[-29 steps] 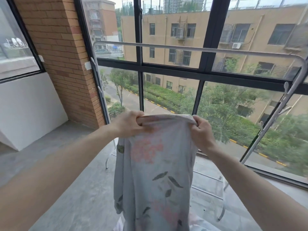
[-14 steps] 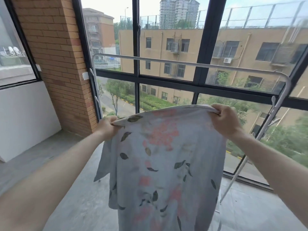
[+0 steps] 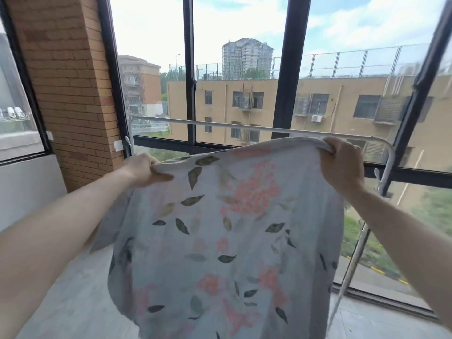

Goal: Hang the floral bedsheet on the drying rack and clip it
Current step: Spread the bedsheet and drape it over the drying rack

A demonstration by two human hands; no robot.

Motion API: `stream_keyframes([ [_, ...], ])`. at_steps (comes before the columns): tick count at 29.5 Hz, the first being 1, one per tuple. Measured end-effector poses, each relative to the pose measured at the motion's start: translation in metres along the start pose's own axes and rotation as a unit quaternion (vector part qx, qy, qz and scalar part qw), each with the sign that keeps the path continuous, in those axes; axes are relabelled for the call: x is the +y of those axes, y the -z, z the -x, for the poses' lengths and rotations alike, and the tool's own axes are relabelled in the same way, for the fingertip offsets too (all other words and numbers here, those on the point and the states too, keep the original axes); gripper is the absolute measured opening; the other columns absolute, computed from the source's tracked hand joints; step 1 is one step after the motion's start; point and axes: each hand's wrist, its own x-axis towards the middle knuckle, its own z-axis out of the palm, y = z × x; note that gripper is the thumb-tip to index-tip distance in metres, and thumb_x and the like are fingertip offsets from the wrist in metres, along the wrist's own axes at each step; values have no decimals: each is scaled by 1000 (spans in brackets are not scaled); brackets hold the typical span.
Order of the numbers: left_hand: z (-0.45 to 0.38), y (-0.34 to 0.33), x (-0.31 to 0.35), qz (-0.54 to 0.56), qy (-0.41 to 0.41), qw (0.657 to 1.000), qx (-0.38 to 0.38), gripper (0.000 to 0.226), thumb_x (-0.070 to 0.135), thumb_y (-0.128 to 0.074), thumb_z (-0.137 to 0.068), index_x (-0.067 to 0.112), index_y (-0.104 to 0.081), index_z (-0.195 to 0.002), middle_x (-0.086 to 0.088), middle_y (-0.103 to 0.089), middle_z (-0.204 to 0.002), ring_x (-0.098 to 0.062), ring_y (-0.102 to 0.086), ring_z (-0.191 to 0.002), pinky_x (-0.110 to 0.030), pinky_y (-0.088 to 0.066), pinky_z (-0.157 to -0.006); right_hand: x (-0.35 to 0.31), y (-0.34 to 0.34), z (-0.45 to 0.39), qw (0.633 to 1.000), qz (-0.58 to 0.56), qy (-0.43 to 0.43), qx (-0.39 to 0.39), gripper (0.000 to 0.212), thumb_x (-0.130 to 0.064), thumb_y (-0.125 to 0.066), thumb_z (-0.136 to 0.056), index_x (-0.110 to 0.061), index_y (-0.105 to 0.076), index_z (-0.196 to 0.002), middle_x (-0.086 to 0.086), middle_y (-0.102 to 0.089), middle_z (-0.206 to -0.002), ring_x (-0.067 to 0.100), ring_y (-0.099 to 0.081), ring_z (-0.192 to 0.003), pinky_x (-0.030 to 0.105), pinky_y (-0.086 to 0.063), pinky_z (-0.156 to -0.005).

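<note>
The floral bedsheet (image 3: 227, 241), pale grey with pink flowers and dark leaves, hangs spread in front of me. My left hand (image 3: 144, 170) pinches its top edge at the left, and my right hand (image 3: 342, 165) grips the top edge at the right. The sheet's top edge is held just below and in front of the white top bar of the drying rack (image 3: 220, 124), close to it at the right end. No clips are visible.
The rack stands against a big black-framed window (image 3: 288, 69). A brick pillar (image 3: 66, 81) rises at the left, with a grey wall below a side window. The rack's right leg (image 3: 352, 263) slants down to the concrete floor (image 3: 73, 302).
Both hands have lifted the sheet and moved apart, spreading its top edge wide. The view has tilted up, and the sheet's edge now reaches nearly the height of the rack's top bar.
</note>
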Motion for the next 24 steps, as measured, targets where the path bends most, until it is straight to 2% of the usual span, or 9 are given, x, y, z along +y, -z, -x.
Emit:
stream_keyframes([
  [3,3,-1,-23,-34,27,998,-35,36,63,-73,-84,27,-70,-84,1,-71,-92,-25,-66,-90,-31,-46,-68,16,3,5,999,13,-21,-35,37,-14,-56,-95,-18,-45,-60,1,-50,-52,34,-51,-56,37,-38,-53],
  [6,12,-7,-27,56,42,998,-10,37,53,-61,-81,17,-63,-74,-6,-67,-85,-33,-65,-93,-34,-41,-68,34,3,18,993,48,-74,-77,34,-20,-56,-96,-17,-50,-63,2,-56,-58,35,-57,-64,37,-41,-56],
  [9,16,-8,1,171,21,985,34,23,33,-51,-80,16,-64,-71,-3,-65,-80,-29,-63,-84,-33,-41,-68,42,-7,36,979,75,-127,-139,23,-19,-53,-94,-18,-58,-71,7,-65,-74,34,-54,-73,39,-42,-61],
  [11,19,-4,32,221,9,974,49,22,21,-46,-82,18,-63,-67,3,-56,-73,-21,-52,-73,-31,-37,-65,40,-19,50,961,87,-144,-217,17,-13,-53,-91,-21,-67,-85,12,-72,-91,32,-55,-79,39,-45,-68],
  [13,23,2,67,238,-22,970,49,21,19,-45,-81,15,-57,-65,3,-48,-66,-16,-43,-64,-30,-33,-60,29,-33,69,944,73,-141,-291,26,-11,-56,-91,-22,-70,-110,7,-74,-110,28,-60,-91,37,-50,-81],
  [15,28,4,98,251,-67,965,31,20,21,-47,-82,13,-51,-64,1,-42,-62,-15,-38,-58,-28,-30,-55,9,-50,92,924,-7,-124,-361,39,-14,-63,-92,-21,-63,-130,0,-68,-127,20,-62,-110,36,-50,-98],
  [18,36,-2,134,252,-118,961,8,37,20,-54,-90,17,-43,-54,7,-40,-53,-11,-37,-48,-20,-33,-46,-38,-69,122,877,-136,-87,-452,70,-34,-80,-84,-28,-48,-146,-10,-57,-134,10,-53,-121,27,-42,-101],
  [21,45,-14,155,211,-164,963,19,44,18,-59,-91,12,-47,-49,12,-35,-48,-6,-35,-47,-18,-36,-47,-69,-92,144,867,-169,-90,-460,65,-59,-76,-74,-38,-56,-132,-13,-68,-120,11,-65,-109,32,-53,-93],
  [24,49,-23,152,146,-204,967,39,42,23,-63,-86,8,-45,-51,5,-33,-50,-11,-32,-52,-18,-32,-45,-71,-108,161,837,-220,-127,-485,29,-48,-66,-91,-22,-70,-103,-2,-75,-96,17,-72,-86,32,-58,-75],
])
